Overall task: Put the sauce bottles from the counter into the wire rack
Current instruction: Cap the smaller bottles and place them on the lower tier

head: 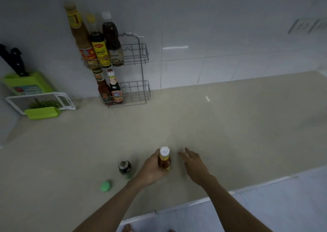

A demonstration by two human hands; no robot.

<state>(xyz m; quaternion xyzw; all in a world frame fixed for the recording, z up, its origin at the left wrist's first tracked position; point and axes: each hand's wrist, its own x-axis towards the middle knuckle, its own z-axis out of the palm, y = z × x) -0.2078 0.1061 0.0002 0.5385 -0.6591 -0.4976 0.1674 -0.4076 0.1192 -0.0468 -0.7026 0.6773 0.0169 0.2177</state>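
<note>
My left hand (152, 169) grips a small red sauce bottle (164, 160) with a white cap and yellow label, low on the beige counter (230, 125). Just right of it, my right hand (193, 162) hovers with fingers spread and holds nothing. A dark jar with a green label (125, 168) stands to the left of the held bottle, a green lid (105, 185) lying beside it. The two-tier wire rack (138, 58) hangs on the wall; three tall bottles fill the left of its top shelf, two small bottles (110, 88) the left of the bottom shelf.
A green knife block with black handles (26, 81) and a white and green grater tray (42, 104) sit at the far left of the counter. A wall socket (307, 25) is at upper right. The counter's front edge (194, 203) runs below my arms.
</note>
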